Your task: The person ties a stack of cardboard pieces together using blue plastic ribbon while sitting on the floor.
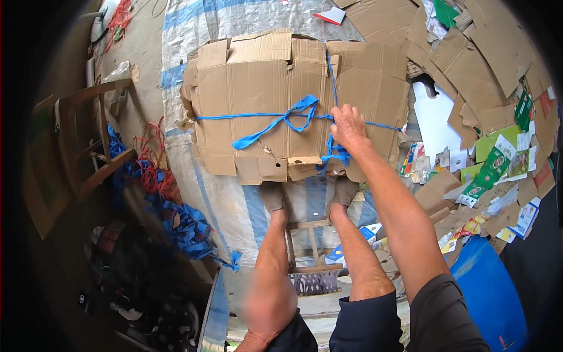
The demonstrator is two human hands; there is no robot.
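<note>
A flattened stack of brown cardboard lies in front of my feet, bound by a blue plastic strap that runs across it and another running front to back. A looped bow is tied near the middle of the stack. My right hand is closed around the blue strap where the two runs cross, right of the bow. Loose blue ends hang below that hand over the near edge. My left hand is low in the view by my left knee; blurring hides its fingers.
A striped white and blue tarp lies under the stack. Loose cardboard and printed cartons pile up on the right, near a blue panel. At left are a wooden chair frame, red cord and tangled blue strapping.
</note>
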